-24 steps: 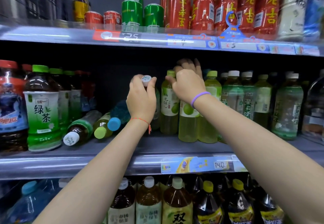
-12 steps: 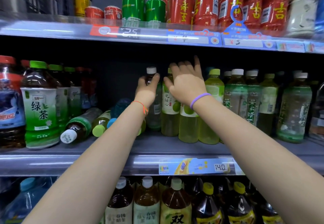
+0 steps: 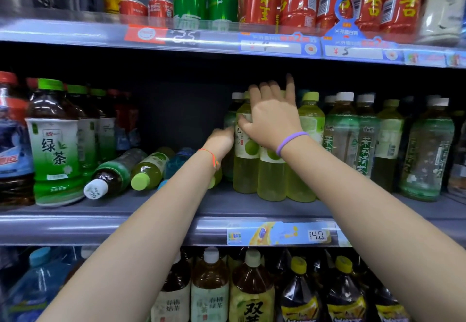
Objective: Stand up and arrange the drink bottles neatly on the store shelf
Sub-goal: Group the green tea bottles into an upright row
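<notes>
Grey store shelf (image 3: pixel 156 228), bottles crowded; price strip (image 3: pixel 280 236) on front edge.

left hand (image 3: pixel 222 140) fingers hidden behind the pale green bottle (image 3: pixel 245 150), grip unclear

Lighting and image quality: bright overhead store light, wide-angle view, soft at the edges.

Glare streaks run along the clear price rail (image 3: pixel 176 36) of the upper shelf and the front lip of the middle shelf (image 3: pixel 100 225). The recess behind the bottles is in deep shadow. Cans (image 3: pixel 189 1) show specular highlights. Shelf lines bow toward the frame corners. Upper right bottles (image 3: pixel 441 6) are smeared by blur; the right hand (image 3: pixel 273 117) fingertips are slightly blurred.
</notes>
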`<state>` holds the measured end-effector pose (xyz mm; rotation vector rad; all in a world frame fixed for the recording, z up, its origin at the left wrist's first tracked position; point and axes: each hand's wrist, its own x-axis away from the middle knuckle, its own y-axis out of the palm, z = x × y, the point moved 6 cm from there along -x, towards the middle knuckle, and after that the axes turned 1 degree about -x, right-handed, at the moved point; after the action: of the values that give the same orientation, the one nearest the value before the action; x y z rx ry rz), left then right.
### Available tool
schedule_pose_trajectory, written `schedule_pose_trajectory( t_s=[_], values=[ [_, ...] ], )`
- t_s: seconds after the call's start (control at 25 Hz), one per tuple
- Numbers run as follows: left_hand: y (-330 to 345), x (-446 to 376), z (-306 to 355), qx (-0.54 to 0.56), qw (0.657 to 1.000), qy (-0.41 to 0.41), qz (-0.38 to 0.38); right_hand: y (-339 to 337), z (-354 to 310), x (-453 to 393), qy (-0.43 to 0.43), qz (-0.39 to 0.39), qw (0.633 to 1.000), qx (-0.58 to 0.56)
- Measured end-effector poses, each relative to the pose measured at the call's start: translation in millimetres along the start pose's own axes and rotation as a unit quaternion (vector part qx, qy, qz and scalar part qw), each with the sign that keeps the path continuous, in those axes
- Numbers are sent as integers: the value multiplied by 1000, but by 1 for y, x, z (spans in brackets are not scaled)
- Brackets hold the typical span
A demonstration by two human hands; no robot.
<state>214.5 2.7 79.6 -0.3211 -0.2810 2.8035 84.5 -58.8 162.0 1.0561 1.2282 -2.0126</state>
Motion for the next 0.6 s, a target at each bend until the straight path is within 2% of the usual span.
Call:
schedule_pose_trajectory(
  t_s=[0.08, 0.16, 0.24, 0.28, 0.32, 0.36, 0.44, 0.52, 0.6],
  values=[
    [-17, 9, 5, -112, 989, 78, 61, -2, -4, 4, 6, 18, 1000, 8],
    [-39, 25, 7, -220, 959, 146, 100, -9, -19, 12, -18, 71, 997, 18],
    [-56, 39, 3, -342, 919, 165, 104, -17, -45, 24, -81, 135, 987, -23],
    [-63, 46, -1, -407, 893, 164, 97, -17, -59, 31, -106, 121, 984, -71],
    [-68, 55, -4, -458, 869, 164, 90, -13, -73, 36, -106, 54, 985, -128],
    [-72, 64, -6, -489, 852, 166, 87, -2, -85, 41, -91, -59, 981, -158],
    [-80, 85, -7, -520, 830, 176, 99, 28, -99, 56, -56, -248, 954, -157],
    [-87, 101, -10, -542, 813, 182, 108, 39, -106, 64, -16, -312, 931, -187],
    [-89, 112, -17, -555, 807, 180, 92, 44, -110, 68, 3, -316, 930, -189]
  ],
)
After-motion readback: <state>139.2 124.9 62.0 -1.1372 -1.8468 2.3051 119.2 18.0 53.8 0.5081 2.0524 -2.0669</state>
